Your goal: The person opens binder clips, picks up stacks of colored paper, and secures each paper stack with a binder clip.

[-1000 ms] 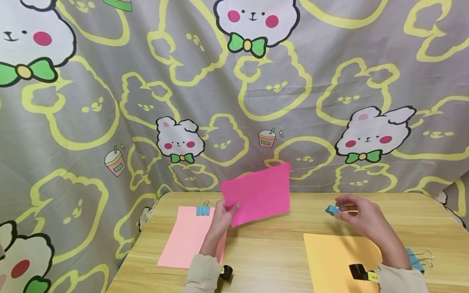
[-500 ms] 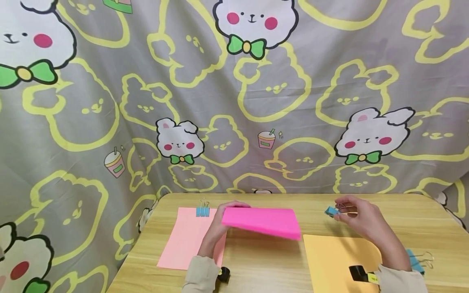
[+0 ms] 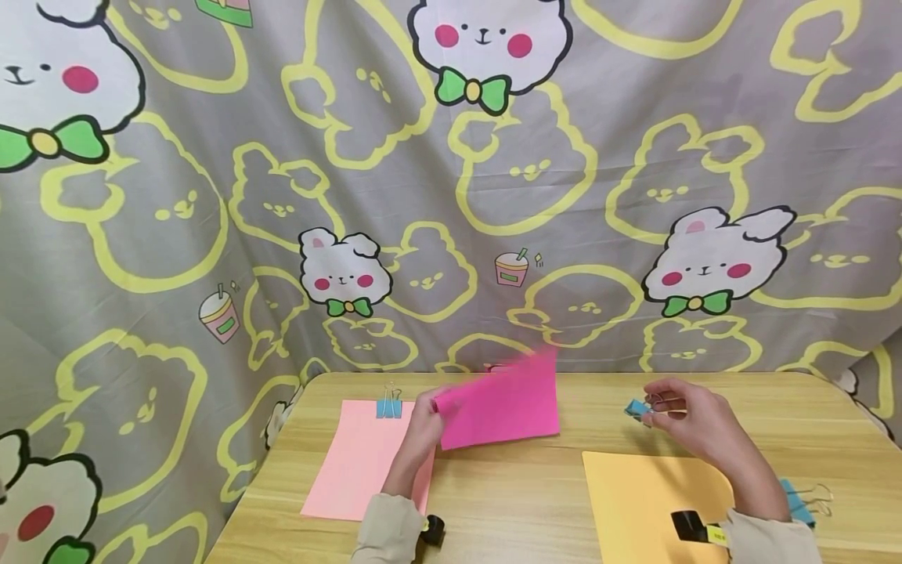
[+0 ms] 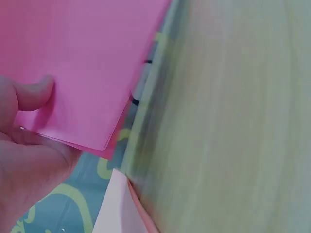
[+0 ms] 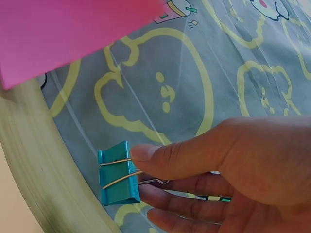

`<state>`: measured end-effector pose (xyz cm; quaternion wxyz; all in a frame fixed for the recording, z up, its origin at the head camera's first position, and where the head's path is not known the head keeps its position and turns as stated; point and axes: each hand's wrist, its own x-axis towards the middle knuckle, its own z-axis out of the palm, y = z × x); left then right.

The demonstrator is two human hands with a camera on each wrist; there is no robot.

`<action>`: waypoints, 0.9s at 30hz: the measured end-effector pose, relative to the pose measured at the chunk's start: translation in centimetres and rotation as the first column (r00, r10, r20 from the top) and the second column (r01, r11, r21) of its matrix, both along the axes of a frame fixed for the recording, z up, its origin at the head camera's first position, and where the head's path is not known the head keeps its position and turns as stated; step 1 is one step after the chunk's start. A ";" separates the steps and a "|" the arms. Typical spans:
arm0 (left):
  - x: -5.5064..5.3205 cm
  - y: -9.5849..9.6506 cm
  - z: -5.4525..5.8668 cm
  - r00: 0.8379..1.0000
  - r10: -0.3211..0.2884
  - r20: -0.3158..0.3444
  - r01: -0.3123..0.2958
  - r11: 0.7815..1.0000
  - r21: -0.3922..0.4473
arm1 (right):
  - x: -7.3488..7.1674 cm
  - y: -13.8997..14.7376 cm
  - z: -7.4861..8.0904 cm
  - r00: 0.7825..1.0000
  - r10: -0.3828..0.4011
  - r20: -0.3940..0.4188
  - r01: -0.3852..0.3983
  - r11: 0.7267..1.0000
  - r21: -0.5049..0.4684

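Observation:
My left hand (image 3: 425, 427) pinches several sheets of bright pink paper (image 3: 503, 407) by their left edge, thumb on the near face. The sheets are held tilted above the table, and their top edge is blurred. In the left wrist view the thumb lies flat on the pink paper (image 4: 82, 63), and the sheet edges part slightly at a corner. My right hand (image 3: 694, 411) holds a blue binder clip (image 3: 637, 410) by its wire handles, between thumb and fingers. In the right wrist view the binder clip (image 5: 118, 174) points away from the fingertips, apart from the paper.
On the left of the wooden table (image 3: 493, 509) lies light pink paper (image 3: 359, 462) with a blue binder clip (image 3: 389, 408) on its far edge. Yellow-orange paper (image 3: 648, 501) lies under the right forearm. Another blue clip (image 3: 798, 501) sits beyond it. A patterned curtain (image 3: 451, 180) hangs behind.
The bright pink paper has swung down to nearly flat and then tilted up again, ending slightly lower than at first. The right hand and its binder clip have stayed almost still.

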<state>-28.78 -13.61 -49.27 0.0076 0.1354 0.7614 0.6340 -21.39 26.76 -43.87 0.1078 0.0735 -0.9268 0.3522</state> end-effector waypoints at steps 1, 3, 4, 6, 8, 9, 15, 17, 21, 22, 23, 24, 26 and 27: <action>0.0 0.0 0.0 0.999 0.023 0.039 -0.023 1.000 0.010 | 0.0 0.0 0.0 1.000 -0.001 0.003 0.001 1.000 0.001; 0.0 0.0 0.1 0.994 0.048 0.102 -0.052 0.998 0.035 | 0.0 0.0 0.0 1.000 -0.002 0.014 0.002 1.000 0.002; 0.0 0.0 0.1 0.991 0.056 0.118 -0.062 0.997 0.043 | 0.0 0.0 0.0 1.000 -0.002 0.020 0.002 1.000 0.001; 0.0 -0.1 0.1 0.990 0.064 0.126 -0.073 0.995 0.063 | 0.0 0.0 0.1 1.000 -0.002 0.025 0.002 1.000 0.000; 0.0 -0.1 0.2 0.991 0.068 0.113 -0.077 0.994 0.076 | 0.0 0.0 0.1 1.000 0.000 0.024 0.000 1.000 -0.004; 0.0 -0.1 0.3 0.992 0.071 0.103 -0.079 0.994 0.079 | 0.0 0.0 0.0 1.000 0.001 0.021 -0.001 1.000 -0.005; 0.1 0.0 0.3 0.998 0.057 0.041 -0.059 0.997 0.051 | -0.1 0.1 -0.1 1.000 0.009 0.011 -0.009 1.000 -0.008; 0.1 -0.1 0.1 0.999 0.043 0.017 -0.043 0.999 0.021 | -0.1 0.1 -0.1 1.000 0.010 0.010 -0.010 1.000 -0.009; 0.0 -0.1 -0.4 1.000 0.013 -0.015 -0.014 1.000 -0.024 | -0.1 0.0 -0.2 1.000 0.013 0.004 -0.013 1.000 -0.014; 0.0 -0.1 -0.5 1.000 0.011 -0.019 -0.011 0.999 -0.033 | -0.1 0.0 -0.2 1.000 0.012 0.004 -0.012 1.000 -0.015; 0.0 -0.1 -0.5 1.000 0.008 -0.019 -0.009 0.999 -0.038 | 0.0 0.0 -0.2 1.000 0.013 0.007 -0.013 1.000 -0.017; -0.1 -0.1 -0.6 1.000 0.009 -0.012 -0.009 0.999 -0.041 | 0.0 0.0 -0.2 1.000 0.013 0.008 -0.013 1.000 -0.020; -0.1 -0.1 -0.5 1.000 0.016 0.008 -0.016 0.999 -0.036 | 0.0 0.0 -0.2 1.000 0.011 0.010 -0.011 1.000 -0.021; -0.1 -0.1 -0.5 0.999 0.022 0.030 -0.021 0.999 -0.028 | 0.0 0.0 -0.2 1.000 0.011 0.011 -0.010 1.000 -0.023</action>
